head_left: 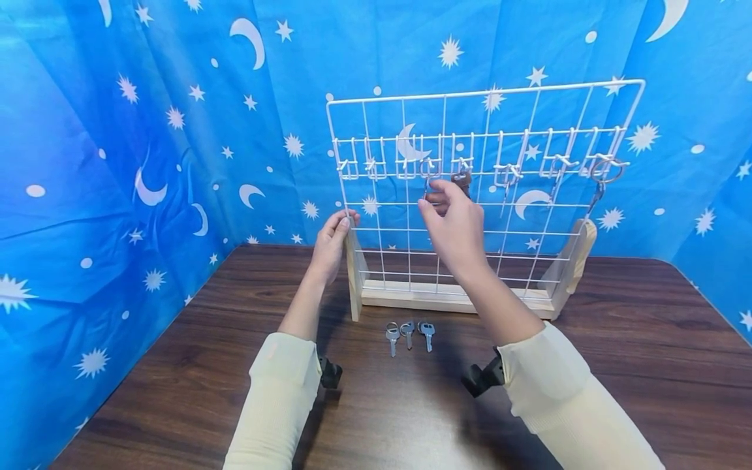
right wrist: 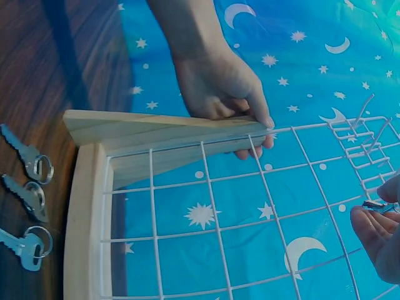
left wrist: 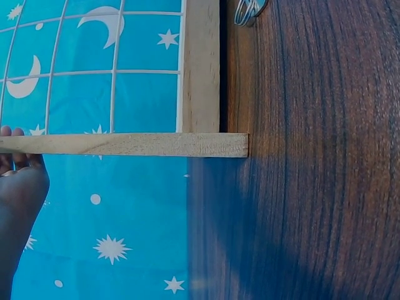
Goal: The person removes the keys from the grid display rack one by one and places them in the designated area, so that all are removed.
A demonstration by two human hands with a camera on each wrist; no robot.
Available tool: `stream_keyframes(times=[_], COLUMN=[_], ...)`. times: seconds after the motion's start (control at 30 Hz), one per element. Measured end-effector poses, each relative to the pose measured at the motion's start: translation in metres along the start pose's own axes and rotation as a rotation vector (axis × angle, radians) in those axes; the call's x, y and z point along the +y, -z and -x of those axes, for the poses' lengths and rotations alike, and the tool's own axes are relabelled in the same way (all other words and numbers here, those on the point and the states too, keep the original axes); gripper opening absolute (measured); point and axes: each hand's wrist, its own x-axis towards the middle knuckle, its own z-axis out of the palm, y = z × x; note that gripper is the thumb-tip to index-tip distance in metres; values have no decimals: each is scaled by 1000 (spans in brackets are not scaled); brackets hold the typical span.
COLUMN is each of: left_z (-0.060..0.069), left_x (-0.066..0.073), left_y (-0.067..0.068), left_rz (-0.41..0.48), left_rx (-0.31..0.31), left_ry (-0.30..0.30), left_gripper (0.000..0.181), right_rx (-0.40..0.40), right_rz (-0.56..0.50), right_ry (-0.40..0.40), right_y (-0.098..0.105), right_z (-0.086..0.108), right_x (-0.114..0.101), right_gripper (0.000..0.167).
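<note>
A white wire grid rack [head_left: 423, 230] with wooden side supports stands on the table. My left hand [head_left: 330, 247] grips the top of its left wooden support [head_left: 354, 274]; the right wrist view shows the thumb on one side and fingers on the other. In front of the grid, my right hand [head_left: 457, 225] pinches a key [right wrist: 379, 206] between thumb and fingers. A ring [head_left: 430, 168] is by the hook just above that hand; the head view leaves unclear whether it hangs there. Beside the fingers is a brown piece [head_left: 461, 179], partly hidden.
Three loose keys with rings, one of them a silver key [head_left: 427, 334], lie on the dark wooden table [head_left: 235, 391] before the rack. White hooks [head_left: 371, 164] line the grid. Toward the right hang more rings with keys, including a large ring [head_left: 606, 171]. A blue curtain [head_left: 294, 196] surrounds the table.
</note>
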Motion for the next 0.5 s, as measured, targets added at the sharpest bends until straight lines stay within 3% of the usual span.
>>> stream_keyframes(times=[0.5], left_z=[0], left_x=[-1], left_y=[0], left_rz=[-8], left_rx=[18], left_ry=[7], left_gripper=[33], right_rx=[26], right_rz=[-72], right_ry=[-94], right_y=[-4], right_z=[-15], right_x=[-10], right_gripper=[27])
